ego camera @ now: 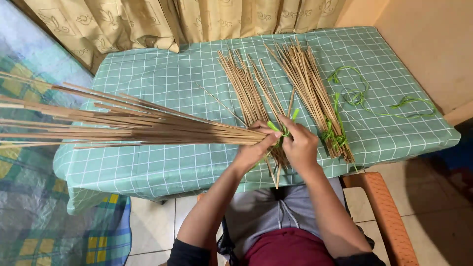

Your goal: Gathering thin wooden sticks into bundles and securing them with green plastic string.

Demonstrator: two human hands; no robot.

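Observation:
My left hand (255, 150) grips one end of a bundle of thin brown sticks (123, 120) that fans out to the left over the table. My right hand (300, 143) is closed against the same end, pinching a green strip (274, 126) wound around the sticks. Both hands meet near the front edge of the table. A loose pile of sticks (249, 93) lies just behind my hands. To the right lies another stick bundle (313, 91), tied with a green strip at its near end.
The table wears a green checked cloth (162, 74). Loose green strips (354, 93) lie at the right. Patterned curtains (148, 22) hang behind. An orange chair arm (384, 212) is at my right, and a checked blanket (29, 207) lies at the left.

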